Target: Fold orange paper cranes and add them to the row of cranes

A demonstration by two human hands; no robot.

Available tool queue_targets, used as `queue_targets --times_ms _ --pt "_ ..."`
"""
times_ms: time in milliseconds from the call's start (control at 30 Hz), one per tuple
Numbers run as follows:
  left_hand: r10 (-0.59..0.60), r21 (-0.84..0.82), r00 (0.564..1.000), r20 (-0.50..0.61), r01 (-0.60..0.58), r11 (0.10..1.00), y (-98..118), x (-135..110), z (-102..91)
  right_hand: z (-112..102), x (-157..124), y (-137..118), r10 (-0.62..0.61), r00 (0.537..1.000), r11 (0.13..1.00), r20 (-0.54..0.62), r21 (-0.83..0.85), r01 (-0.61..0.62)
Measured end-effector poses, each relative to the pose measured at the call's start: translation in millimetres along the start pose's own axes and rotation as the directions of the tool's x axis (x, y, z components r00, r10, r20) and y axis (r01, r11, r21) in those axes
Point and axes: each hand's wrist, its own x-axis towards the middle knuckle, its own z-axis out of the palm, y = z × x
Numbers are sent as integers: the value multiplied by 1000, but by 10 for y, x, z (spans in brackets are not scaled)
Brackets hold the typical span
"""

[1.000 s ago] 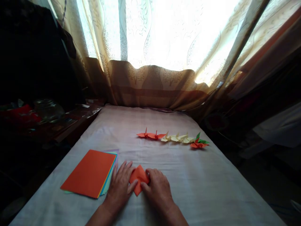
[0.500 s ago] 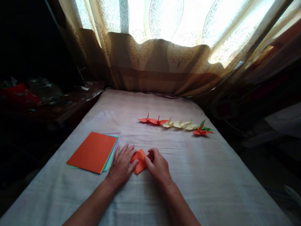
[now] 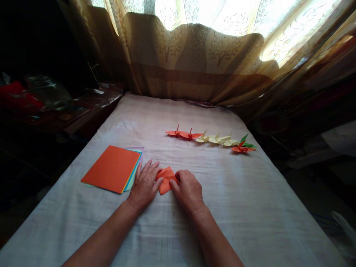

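A small piece of folded orange paper (image 3: 167,179) lies on the pale cloth between my two hands. My left hand (image 3: 145,183) rests flat with fingers spread, its thumb and fingertips on the paper's left side. On the right side, my right hand (image 3: 189,188) pinches the paper's edge between thumb and curled fingers. Just left of my left hand is a stack of square coloured paper (image 3: 111,168), an orange sheet on top with yellow, blue, green and lilac edges showing beneath.
Beyond my hands runs a row of paper cranes: orange ones (image 3: 184,135), cream ones (image 3: 215,139), a green one (image 3: 248,145) and another orange one (image 3: 243,149). A curtain (image 3: 191,55) hangs behind the cloth-covered surface (image 3: 236,207). A glass jar (image 3: 48,92) stands at the left.
The view has tilted down a little. My right fingers have closed on the paper's right edge, and a flap there now spreads further right. My left hand stays on the paper.
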Motion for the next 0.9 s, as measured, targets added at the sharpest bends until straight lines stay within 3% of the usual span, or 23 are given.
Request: queue_targets --times_ms 233,400,567,733,900 --pt "-10 9 1000 -5 10 1000 -6 -16 2 -80 46 -25 57 994 998 89 -13 -57" --pt "-5 -6 1000 2 5 1000 -30 -12 9 -87 38 -67 53 995 998 87 -33 -51" --pt "7 13 1000 1 -7 1000 -20 -6 -6 -95 36 -83 89 992 994 89 55 -94" --pt "155 -21 987 36 -154 988 72 -10 -43 -205 221 178 94 995 996 15 -6 -94" --pt "231 -52 965 124 -226 973 157 7 -44 -245 417 492 -35 999 999 -9 -18 34"
